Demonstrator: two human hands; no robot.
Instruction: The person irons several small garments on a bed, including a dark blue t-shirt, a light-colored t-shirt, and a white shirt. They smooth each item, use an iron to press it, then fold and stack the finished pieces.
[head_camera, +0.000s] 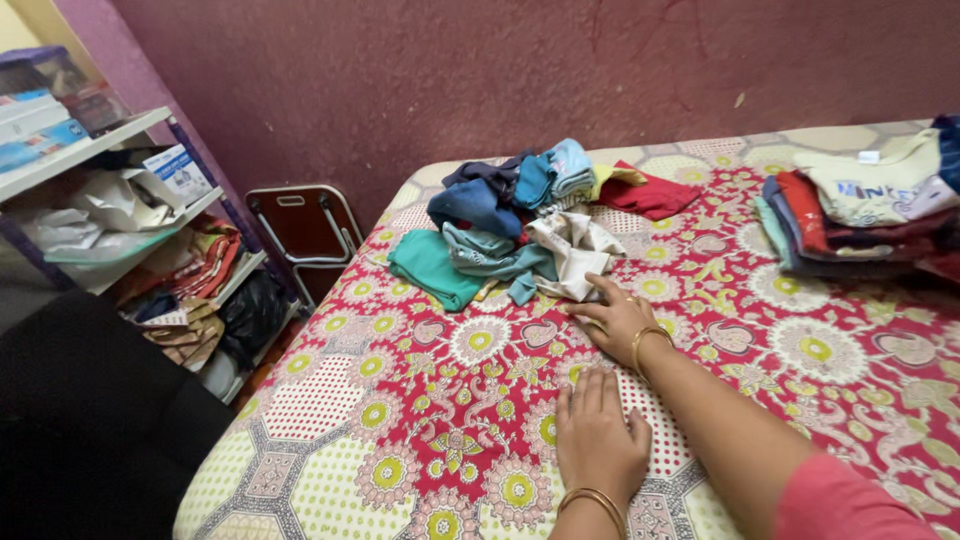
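Bed (420, 440) with red patterned sheet: left hand (597, 438) flat, grip apart, holding nothing; right hand (618, 318) flat, grip apart, fingertips touching cream garment (575, 250) at edge of loose clothes heap (510, 215); folded stack (860, 215) well apart.

Maroon wall (500, 70), cluttered shelf rack (120, 200)

Matt printed cotton bedsheet (420, 400), soft cloth clothes pile (520, 220), glossy metal bangles (645, 340).
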